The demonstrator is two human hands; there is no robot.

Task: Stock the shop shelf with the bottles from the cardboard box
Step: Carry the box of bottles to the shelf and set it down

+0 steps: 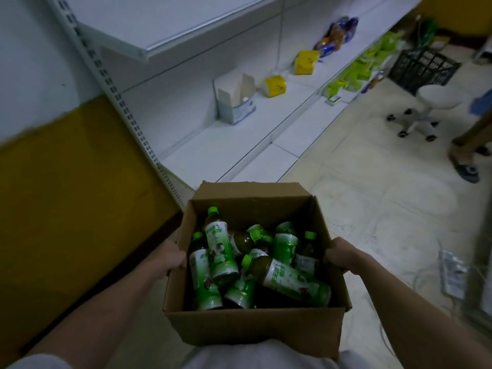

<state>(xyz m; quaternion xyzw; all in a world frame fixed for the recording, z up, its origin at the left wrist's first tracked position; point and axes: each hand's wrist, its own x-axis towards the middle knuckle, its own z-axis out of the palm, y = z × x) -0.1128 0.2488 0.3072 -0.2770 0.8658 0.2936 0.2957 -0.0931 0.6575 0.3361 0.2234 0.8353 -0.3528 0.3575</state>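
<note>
box (255, 326): open brown cardboard, flaps folded out, held up in the near centre of the view against the person's body, above the tiled floor (372, 203).

left hand (171, 258): clamped over the box's left wall, fingers curled onto the rim.

right hand (342, 255): clamped over the box's right wall, fingers curled onto the rim. both arms bare, reaching in from the near corners.

bottles (287, 279): roughly ten, green caps, green-and-white labels, dark liquid. all inside the box, loosely heaped, most lying tilted or crossed over one another; one at the left (219, 249) stands nearly upright with its cap towards the far wall of the box. exact count cannot be told, as lower ones are hidden.

shelf (213, 145): white metal shop unit running from the near left to the far right, beyond the box. lowest board bare at its near end. an upper board (159, 25) juts out at top left.

on the lowest board, further along: an open white carton (235, 102); two yellow packs (275, 86), (306, 61); a blurred blue-and-orange packet (336, 35). yellow-green packs (354, 70) sit low at the far right.

floor, far right: black crate (423, 67); white wheeled stool (431, 102); another person's foot in a sandal (466, 169).

wall (66, 187), left: yellow below, white above.
</note>
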